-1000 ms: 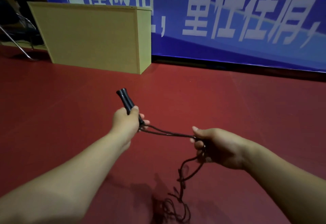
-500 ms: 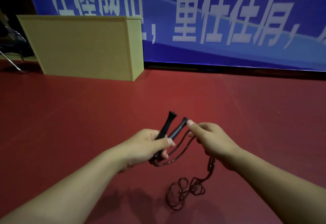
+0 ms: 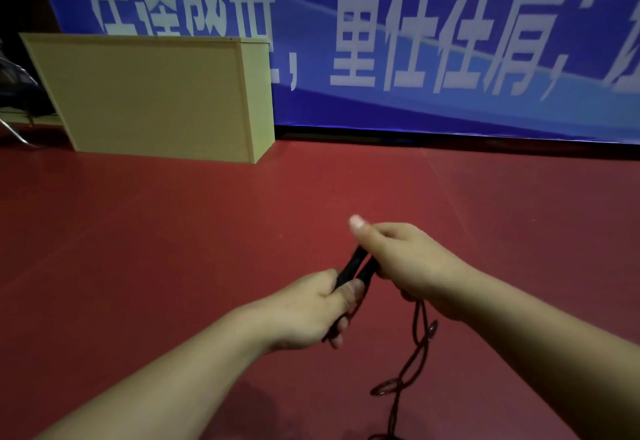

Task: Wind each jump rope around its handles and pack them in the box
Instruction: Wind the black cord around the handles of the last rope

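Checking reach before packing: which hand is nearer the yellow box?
Left. The left hand is below the yellow box, a little to its right; the right hand is farther right.

I note left hand [image 3: 308, 311] low on the handles [image 3: 353, 271], right hand [image 3: 405, 263] above — rope [image 3: 414, 360] hanging right, box [image 3: 156, 96] far left, before banner [image 3: 450, 41].

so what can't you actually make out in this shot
All in the head view:
- The far ends of the two black jump rope handles: covered by the right hand.
- How many turns of the thin dark rope are wound on: hidden between the right hand and the left hand.
- The rope's lower end: cut off by the bottom edge.
- Inside the tall yellow wooden box: only its outer walls show.
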`<action>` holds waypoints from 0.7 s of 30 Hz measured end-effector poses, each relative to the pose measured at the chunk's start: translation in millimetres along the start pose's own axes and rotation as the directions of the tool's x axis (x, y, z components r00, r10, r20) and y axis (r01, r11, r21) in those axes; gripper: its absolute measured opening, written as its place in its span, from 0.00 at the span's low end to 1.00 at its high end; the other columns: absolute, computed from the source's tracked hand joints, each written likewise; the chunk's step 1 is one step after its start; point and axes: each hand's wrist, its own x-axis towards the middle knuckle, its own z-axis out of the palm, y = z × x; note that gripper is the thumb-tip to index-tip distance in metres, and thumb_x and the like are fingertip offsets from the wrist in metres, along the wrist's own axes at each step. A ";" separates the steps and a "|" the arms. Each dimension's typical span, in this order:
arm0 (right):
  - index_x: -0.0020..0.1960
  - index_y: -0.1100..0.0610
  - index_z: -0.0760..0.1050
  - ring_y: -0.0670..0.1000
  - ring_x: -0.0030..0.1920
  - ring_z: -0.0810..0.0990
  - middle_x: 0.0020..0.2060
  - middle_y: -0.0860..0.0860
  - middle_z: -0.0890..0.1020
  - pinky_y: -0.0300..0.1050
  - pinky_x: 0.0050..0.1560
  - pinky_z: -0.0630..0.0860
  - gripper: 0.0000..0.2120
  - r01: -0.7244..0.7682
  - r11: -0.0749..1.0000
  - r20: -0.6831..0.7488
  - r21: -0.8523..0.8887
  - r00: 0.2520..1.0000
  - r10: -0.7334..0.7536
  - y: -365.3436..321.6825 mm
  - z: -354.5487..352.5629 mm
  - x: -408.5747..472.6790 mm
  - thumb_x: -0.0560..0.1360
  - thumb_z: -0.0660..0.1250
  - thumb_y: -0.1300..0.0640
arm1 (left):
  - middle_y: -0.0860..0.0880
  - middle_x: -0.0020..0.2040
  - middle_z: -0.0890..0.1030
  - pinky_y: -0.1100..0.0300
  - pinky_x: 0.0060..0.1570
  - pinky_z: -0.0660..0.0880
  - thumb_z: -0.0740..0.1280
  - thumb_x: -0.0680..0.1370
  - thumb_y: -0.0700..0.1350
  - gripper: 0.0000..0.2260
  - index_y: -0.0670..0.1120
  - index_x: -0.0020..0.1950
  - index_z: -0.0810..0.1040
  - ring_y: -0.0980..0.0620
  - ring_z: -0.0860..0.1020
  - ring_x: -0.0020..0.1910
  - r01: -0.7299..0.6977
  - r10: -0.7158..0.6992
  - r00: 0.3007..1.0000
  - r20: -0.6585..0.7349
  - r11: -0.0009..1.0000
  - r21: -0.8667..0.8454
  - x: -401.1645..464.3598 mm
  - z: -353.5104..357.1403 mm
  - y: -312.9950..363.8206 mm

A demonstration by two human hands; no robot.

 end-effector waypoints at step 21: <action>0.44 0.56 0.67 0.47 0.25 0.61 0.26 0.47 0.64 0.42 0.27 0.61 0.15 -0.072 0.858 0.003 0.508 0.997 0.081 22.1 5.1 -22.8 0.81 0.59 0.45 | 0.56 0.35 0.71 0.62 0.36 0.67 0.72 0.74 0.58 0.12 0.51 0.47 0.80 0.56 0.69 0.35 -0.176 0.177 0.983 -0.039 0.984 0.035 -13.7 -16.1 -0.4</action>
